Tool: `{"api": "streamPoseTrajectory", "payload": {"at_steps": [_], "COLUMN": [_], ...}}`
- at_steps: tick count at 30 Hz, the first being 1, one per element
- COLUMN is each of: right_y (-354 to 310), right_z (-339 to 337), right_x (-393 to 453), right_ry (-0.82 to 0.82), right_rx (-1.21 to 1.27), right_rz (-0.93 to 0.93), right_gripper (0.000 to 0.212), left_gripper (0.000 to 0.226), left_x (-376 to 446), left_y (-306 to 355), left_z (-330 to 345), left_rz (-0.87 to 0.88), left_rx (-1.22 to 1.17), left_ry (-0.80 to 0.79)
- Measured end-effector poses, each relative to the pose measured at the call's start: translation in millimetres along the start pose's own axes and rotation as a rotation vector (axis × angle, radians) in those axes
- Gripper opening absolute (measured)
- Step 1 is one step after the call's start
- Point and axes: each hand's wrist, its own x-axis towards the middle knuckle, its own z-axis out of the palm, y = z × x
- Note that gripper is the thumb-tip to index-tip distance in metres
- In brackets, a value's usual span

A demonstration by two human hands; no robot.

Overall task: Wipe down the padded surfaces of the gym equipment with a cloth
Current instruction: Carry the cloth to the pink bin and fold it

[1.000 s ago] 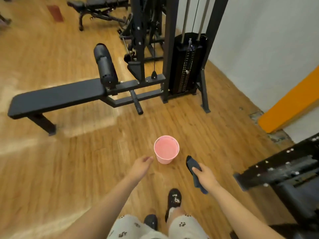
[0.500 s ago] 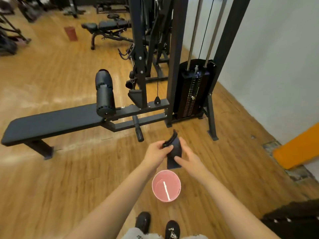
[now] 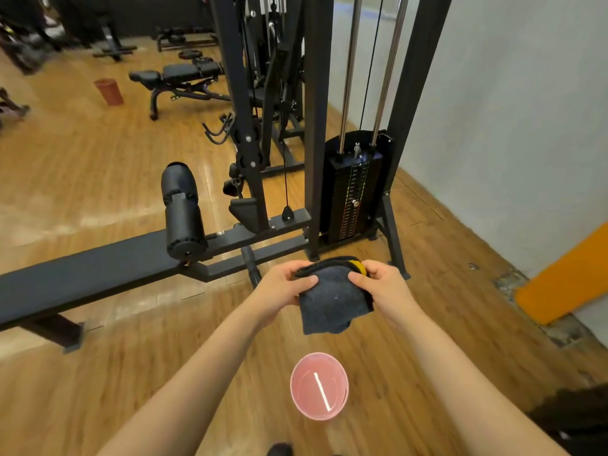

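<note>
— While both hands are meeting in front of the body, what are they doing?

— They are gripping a dark grey cloth. The left hand is pinching its left upper edge, thumb on the near face and the other fingers curled behind. The right hand is clamping the right upper edge the same way, thumb pressing on the front.

— So the cloth is hanging in the air?

— Yes, it is being held between the two hands, folded, with its lower part drooping. A strip of yellow is showing at the top fold by the right thumb.

— What is lying under it?

— A pink bucket is standing on the wooden floor, below the cloth and apart from it, nearer the person. Something pale is showing inside; whether it is liquid I cannot tell.

— And the equipment?

— A long black padded bench is stretching away to the left, well apart from the cloth. A black roller pad is standing up at the bench's inner end. Behind the hands a black frame is rising, with a weight stack sitting between two steel rods. Farther back another bench is standing on the floor, with a small red block to its left.

— Anything on the right?

— A white wall is running along that side, with an orange band low down.
</note>
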Motion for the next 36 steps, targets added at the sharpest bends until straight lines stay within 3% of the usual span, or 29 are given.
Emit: {"api": "streamPoseTrajectory", "payload": {"at_steps": [6, 9, 12, 15, 17, 22, 27, 32, 36], "right_y": [-23, -35, -47, -50, -51, -60, -68, -73, -73], "right_z": [-11, -18, -24, -28, -29, -20, -8, -11, -13], "right_x": [14, 19, 23, 25, 23, 15, 15, 15, 12], "right_ry": [0.011, 0.018, 0.041, 0.034, -0.013, -0.05, -0.1, -0.049, 0.053], "right_rx": [-0.123, -0.108, -0.117, -0.099, -0.066, -0.149, -0.046, -0.036, -0.003], "right_rz": [-0.091, -0.113, -0.131, -0.146, -0.146, -0.207, -0.195, -0.139, -0.137], "right_gripper": [0.018, 0.018, 0.021, 0.019, 0.03, 0.026, 0.025, 0.009, 0.01], "left_gripper": [0.012, 0.011, 0.014, 0.012, 0.014, 0.014, 0.032, 0.011, 0.016], "left_x": [14, 19, 22, 21, 20, 21, 26, 29, 26], "left_y": [18, 26, 35, 41, 44, 58, 60, 54, 55], "left_z": [-14, -22, -27, -22, -18, -16, 10, 21, 28], "left_rz": [0.18, 0.257, 0.219, 0.217, 0.2, 0.114, 0.269, 0.425, 0.491], "left_rx": [0.584, 0.732, 0.656, 0.562, 0.535, 0.489, 0.422, 0.368, 0.324], "left_ry": [-0.065, -0.152, -0.185, -0.089, -0.034, -0.157, 0.049, 0.218, 0.294]}}
